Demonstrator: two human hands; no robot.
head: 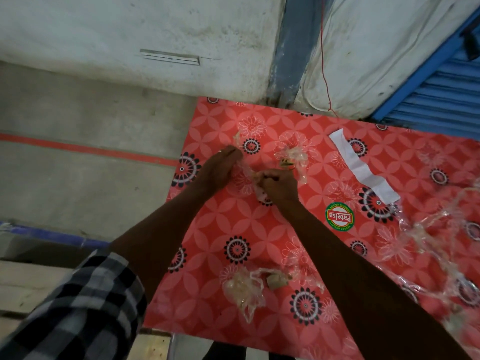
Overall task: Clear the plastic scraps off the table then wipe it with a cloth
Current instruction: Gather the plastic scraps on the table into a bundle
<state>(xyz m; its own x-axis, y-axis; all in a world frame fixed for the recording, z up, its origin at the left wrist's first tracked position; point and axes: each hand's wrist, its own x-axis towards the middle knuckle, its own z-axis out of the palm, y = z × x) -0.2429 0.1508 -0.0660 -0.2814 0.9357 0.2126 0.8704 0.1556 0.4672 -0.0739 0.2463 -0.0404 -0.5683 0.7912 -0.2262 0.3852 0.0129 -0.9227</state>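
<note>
Near the table's front edge lies a crumpled plastic scrap. Mid-table, the right hand clenches a wad of clear plastic; the left hand, fingers together, seems to pinch film beside it. Further scraps lie toward the far edge.

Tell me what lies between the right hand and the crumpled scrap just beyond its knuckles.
Nothing visible: only bare red table cover separates the right hand, already gripping plastic, from that crumpled scrap.
</note>
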